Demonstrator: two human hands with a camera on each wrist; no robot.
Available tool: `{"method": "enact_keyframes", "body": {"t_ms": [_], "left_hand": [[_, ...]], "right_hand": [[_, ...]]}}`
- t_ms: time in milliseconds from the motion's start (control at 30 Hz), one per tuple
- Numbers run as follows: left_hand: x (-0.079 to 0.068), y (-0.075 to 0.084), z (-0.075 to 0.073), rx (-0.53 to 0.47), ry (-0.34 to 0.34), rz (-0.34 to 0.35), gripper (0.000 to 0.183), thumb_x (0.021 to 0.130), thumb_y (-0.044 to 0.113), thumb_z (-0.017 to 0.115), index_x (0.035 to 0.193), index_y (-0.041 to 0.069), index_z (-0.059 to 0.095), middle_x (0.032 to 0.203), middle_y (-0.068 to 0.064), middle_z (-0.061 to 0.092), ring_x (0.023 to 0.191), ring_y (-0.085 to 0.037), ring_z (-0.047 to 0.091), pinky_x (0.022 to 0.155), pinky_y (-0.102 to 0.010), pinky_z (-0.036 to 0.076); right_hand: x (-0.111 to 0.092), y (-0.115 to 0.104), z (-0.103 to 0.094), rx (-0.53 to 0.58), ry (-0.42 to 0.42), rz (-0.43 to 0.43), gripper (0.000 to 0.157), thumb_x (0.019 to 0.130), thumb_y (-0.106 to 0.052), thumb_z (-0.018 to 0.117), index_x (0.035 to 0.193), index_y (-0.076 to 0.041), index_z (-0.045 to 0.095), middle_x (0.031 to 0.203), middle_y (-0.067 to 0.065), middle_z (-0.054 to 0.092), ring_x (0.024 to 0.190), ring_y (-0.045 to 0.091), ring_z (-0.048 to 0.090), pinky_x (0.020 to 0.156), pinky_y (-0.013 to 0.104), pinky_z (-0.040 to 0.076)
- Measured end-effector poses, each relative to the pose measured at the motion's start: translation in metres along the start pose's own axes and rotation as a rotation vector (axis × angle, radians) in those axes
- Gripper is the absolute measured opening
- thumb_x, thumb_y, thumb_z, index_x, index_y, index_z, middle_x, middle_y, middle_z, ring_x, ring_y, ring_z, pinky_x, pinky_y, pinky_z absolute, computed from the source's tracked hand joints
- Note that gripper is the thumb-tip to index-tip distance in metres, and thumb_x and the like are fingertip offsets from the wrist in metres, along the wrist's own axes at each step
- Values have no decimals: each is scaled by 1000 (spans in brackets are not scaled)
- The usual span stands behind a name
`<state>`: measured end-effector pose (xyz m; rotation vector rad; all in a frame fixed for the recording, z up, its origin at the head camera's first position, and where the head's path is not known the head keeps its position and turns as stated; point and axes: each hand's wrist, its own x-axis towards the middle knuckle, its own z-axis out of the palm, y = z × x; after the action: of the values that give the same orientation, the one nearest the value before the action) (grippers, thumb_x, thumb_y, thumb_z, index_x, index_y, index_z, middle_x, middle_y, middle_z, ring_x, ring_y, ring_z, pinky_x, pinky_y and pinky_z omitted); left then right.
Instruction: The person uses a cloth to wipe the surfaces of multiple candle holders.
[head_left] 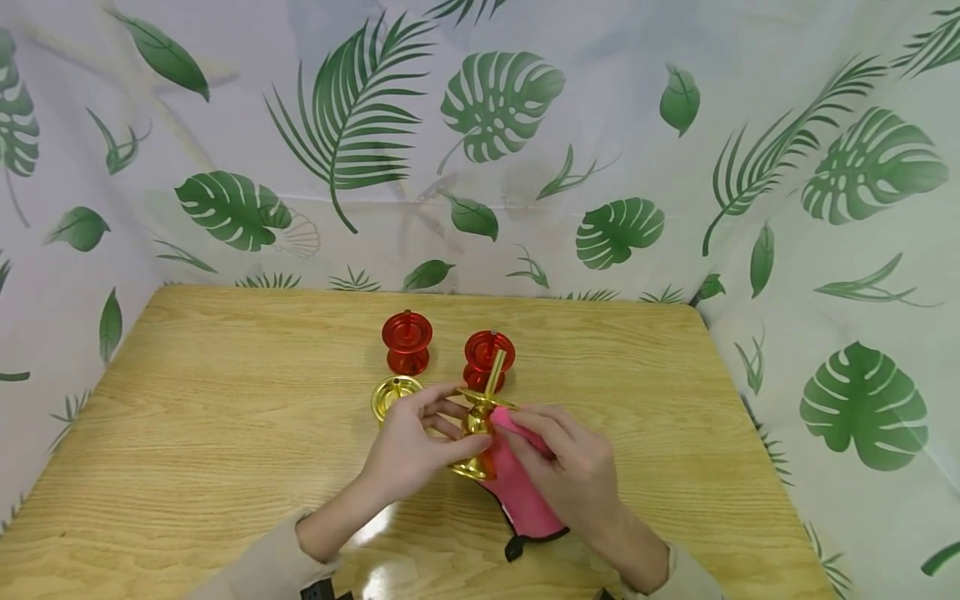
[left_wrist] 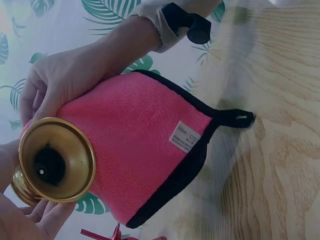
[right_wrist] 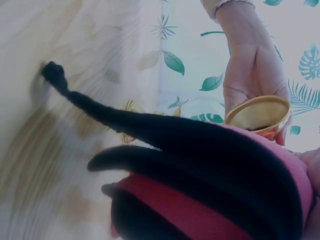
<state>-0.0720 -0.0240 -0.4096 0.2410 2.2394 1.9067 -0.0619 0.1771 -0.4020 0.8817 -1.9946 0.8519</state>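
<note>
My left hand (head_left: pixel 408 446) grips a shiny gold candle holder (head_left: pixel 477 421) around its body, thumb toward me. It is tilted slightly, with its stem pointing up and its hollow base (left_wrist: pixel 57 157) facing the left wrist camera. My right hand (head_left: pixel 573 462) pinches a pink cloth (head_left: pixel 525 492) with dark edging and presses it to the holder just under the dish. Much of the cloth hangs below that hand; its dark loop (left_wrist: pixel 237 118) and a white label (left_wrist: pixel 185 136) show in the left wrist view. Dark-edged folds (right_wrist: pixel 190 150) cover much of the right wrist view.
A second gold holder (head_left: pixel 386 393) stands behind my left hand, partly covered by it. Two red candle holders (head_left: pixel 407 342) stand farther back on the wooden table (head_left: pixel 225 417), the right one partly behind the held holder. Leaf-patterned sheeting (head_left: pixel 525 192) surrounds the table's back and sides.
</note>
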Motion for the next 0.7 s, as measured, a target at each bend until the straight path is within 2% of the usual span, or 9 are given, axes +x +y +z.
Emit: {"method": "enact_keyframes", "body": {"t_ms": [167,367,700], "left_hand": [[0,1,-2,-49,-39,-26,60,75,23,84,129,19,59,106,-10,72,82,-16,69,64,-27,57],[-1,6,-4,-92,-43,-38,60,74,22,84,129,18,59,106,-12,71,81,-17,69,62,-26,57],[-2,5,4,12,35,18,66,72,22,85,131,18,58,103,-6,72,80,-14,68,71,-26,59]], "right_hand": [[-5,6,-1,49,7,31,18,90,-21,69,92,-3,72,87,9,74,76,22,73,73,21,58],[-11,13,0,54,-5,58,16,89,-20,71,93,-4,72,85,6,73,74,19,72,68,21,58],[-4,5,-2,36,19,24,15,86,-20,73,88,-5,74,83,6,72,72,18,72,67,23,58]]}}
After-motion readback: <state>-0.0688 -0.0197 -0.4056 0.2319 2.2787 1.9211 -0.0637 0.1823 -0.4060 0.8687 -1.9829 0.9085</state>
